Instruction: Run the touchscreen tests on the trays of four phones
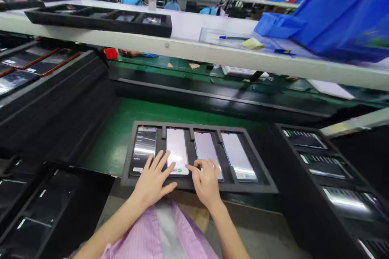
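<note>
Several smartphones lie face up in the slots of a dark foam tray in front of me. The leftmost phone shows a dark screen with lines of text, and the second phone a white one with a green spot near its bottom. The third phone and the rightmost phone are lit pale. My left hand is spread over the lower ends of the first two phones, holding nothing. My right hand is empty, its index finger extended toward the second phone's lower right edge, the other fingers loosely bent over the third.
The tray rests on a green bench. Stacked black trays with phones stand at left and right. A white shelf crosses ahead, bearing another black tray and blue bins. People sit beyond.
</note>
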Action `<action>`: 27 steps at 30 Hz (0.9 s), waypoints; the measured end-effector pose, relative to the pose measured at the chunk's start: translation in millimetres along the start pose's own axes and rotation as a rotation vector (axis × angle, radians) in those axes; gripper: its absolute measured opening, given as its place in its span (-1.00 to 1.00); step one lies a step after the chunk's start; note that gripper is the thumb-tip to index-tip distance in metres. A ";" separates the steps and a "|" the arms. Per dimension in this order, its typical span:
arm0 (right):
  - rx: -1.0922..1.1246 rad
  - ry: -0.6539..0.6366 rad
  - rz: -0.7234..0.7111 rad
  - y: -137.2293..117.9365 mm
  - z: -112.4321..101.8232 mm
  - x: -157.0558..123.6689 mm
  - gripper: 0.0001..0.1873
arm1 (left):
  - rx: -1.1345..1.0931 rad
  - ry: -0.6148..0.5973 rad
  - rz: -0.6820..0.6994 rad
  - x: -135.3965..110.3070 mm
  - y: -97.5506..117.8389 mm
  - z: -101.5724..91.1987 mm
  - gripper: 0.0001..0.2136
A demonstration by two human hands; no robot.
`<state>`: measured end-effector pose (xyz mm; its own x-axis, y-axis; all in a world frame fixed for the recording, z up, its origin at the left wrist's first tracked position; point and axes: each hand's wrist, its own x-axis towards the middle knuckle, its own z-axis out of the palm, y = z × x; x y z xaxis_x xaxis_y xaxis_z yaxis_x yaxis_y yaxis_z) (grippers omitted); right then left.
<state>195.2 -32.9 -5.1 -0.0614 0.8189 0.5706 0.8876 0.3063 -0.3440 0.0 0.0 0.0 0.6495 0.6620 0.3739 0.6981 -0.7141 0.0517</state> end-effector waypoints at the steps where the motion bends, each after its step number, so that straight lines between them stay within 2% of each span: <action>1: -0.012 -0.015 -0.002 0.4 1.2 0.1 -0.54 | -0.006 -0.010 -0.008 -0.1 0.1 -0.1 -0.56; 11: -0.033 -0.030 0.054 0.8 5.0 -0.6 -0.56 | 0.002 0.040 -0.054 -2.1 0.7 0.8 -0.55; 16: -0.033 -0.039 0.061 0.4 4.9 -0.9 -0.56 | -0.037 0.001 -0.069 -1.9 2.1 0.8 -0.64; 22: -0.071 -0.062 0.074 -2.1 5.6 1.2 -0.55 | -0.022 0.012 -0.080 -0.9 1.5 0.5 -0.59; 27: -0.108 -0.184 0.029 -7.9 7.3 4.8 -0.57 | -0.015 0.003 -0.102 -1.0 1.5 1.3 -0.58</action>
<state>184.6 -27.9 -5.0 -0.1088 0.9045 0.4124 0.9333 0.2357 -0.2708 0.8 -1.4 -1.5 0.5742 0.7311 0.3686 0.7563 -0.6460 0.1034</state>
